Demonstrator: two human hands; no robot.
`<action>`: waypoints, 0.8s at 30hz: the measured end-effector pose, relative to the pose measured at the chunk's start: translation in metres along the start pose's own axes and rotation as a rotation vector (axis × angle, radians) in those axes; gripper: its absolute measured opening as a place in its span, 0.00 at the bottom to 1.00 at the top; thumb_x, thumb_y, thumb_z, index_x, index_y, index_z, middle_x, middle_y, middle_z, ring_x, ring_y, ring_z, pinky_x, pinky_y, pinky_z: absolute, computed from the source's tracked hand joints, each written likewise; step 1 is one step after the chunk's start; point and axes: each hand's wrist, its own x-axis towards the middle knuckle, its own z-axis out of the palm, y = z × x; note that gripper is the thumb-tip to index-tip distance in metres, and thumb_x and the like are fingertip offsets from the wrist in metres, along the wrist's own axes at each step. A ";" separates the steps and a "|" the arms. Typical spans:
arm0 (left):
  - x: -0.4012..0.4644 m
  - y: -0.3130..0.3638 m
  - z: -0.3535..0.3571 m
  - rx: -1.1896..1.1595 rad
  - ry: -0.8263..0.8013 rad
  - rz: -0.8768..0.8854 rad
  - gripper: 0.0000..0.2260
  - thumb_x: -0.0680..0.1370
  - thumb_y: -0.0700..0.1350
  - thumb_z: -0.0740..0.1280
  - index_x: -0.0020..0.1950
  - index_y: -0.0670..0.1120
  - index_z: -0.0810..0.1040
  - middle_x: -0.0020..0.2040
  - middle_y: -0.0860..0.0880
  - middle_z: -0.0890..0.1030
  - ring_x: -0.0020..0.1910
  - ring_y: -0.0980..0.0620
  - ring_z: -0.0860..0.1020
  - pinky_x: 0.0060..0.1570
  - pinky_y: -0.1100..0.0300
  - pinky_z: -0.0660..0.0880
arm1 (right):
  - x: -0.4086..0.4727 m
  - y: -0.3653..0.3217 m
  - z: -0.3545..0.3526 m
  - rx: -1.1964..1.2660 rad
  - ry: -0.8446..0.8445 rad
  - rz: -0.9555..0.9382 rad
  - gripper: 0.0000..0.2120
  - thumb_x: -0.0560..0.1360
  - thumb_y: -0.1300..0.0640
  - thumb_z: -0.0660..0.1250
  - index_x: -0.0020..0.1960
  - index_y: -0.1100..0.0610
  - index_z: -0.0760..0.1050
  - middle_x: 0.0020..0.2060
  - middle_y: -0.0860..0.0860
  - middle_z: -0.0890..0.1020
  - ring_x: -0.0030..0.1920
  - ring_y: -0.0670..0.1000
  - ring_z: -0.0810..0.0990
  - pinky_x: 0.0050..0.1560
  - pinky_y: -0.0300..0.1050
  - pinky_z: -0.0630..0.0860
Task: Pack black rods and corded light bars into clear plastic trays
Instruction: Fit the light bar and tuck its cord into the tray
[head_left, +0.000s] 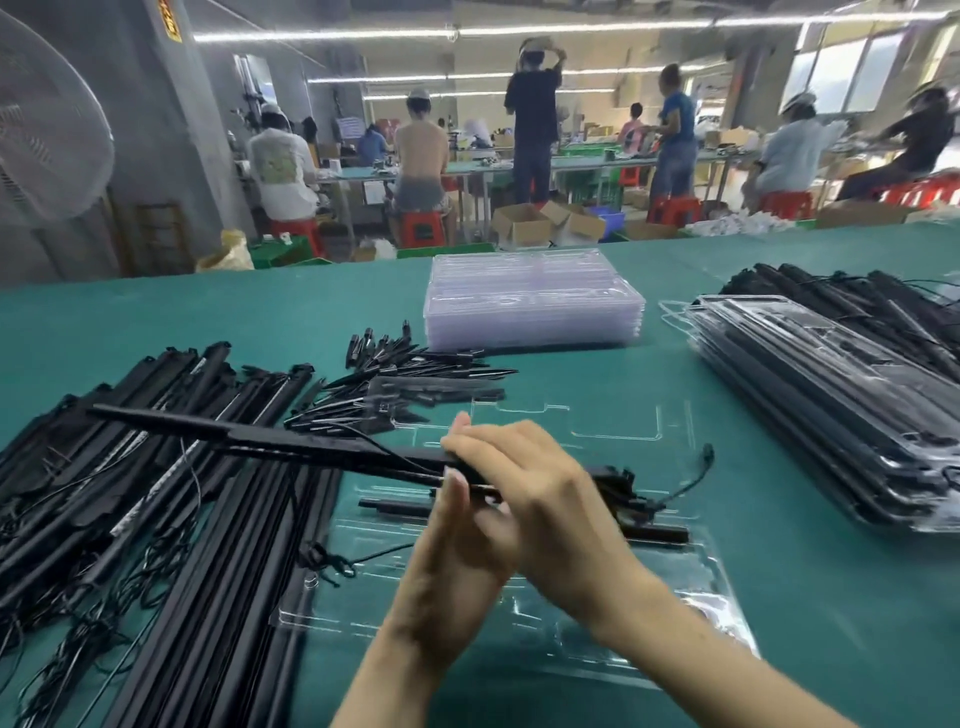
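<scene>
Both hands hold one long black corded light bar (270, 439) level above an open clear plastic tray (613, 613) on the green table. My right hand (524, 488) grips the bar from above near its right end. My left hand (457, 540) reaches up from below, with its thumb and fingers on the same bar. The bar's cord and plug (691, 478) trail out to the right. A short black rod (395, 506) lies in the tray under the hands, and another black piece (654, 532) lies at the tray's right.
A large pile of light bars and long rods (156, 467) covers the table's left. Small black pieces (415, 374) lie scattered at centre. Empty clear trays (535, 301) are stacked at the back. Packed trays (831, 415) are stacked on the right. People work at benches behind.
</scene>
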 end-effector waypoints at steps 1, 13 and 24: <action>0.003 0.000 0.001 -0.067 0.054 0.018 0.41 0.64 0.55 0.78 0.72 0.43 0.68 0.67 0.44 0.74 0.67 0.43 0.71 0.68 0.45 0.64 | -0.003 -0.002 0.003 0.060 -0.023 0.035 0.18 0.67 0.65 0.70 0.57 0.63 0.79 0.52 0.55 0.82 0.50 0.58 0.79 0.50 0.51 0.77; 0.010 0.004 -0.001 0.016 0.286 0.054 0.05 0.68 0.46 0.69 0.41 0.48 0.83 0.34 0.49 0.78 0.26 0.55 0.73 0.41 0.59 0.78 | -0.049 0.075 -0.074 0.398 0.077 0.390 0.12 0.76 0.57 0.62 0.57 0.50 0.79 0.57 0.45 0.77 0.60 0.49 0.75 0.55 0.47 0.75; 0.024 0.059 0.015 0.289 -0.020 -0.004 0.18 0.62 0.27 0.67 0.39 0.49 0.78 0.35 0.52 0.71 0.24 0.58 0.64 0.31 0.63 0.73 | -0.098 0.127 -0.096 -0.262 -0.454 0.100 0.17 0.77 0.40 0.58 0.40 0.47 0.81 0.46 0.42 0.79 0.46 0.44 0.76 0.44 0.45 0.73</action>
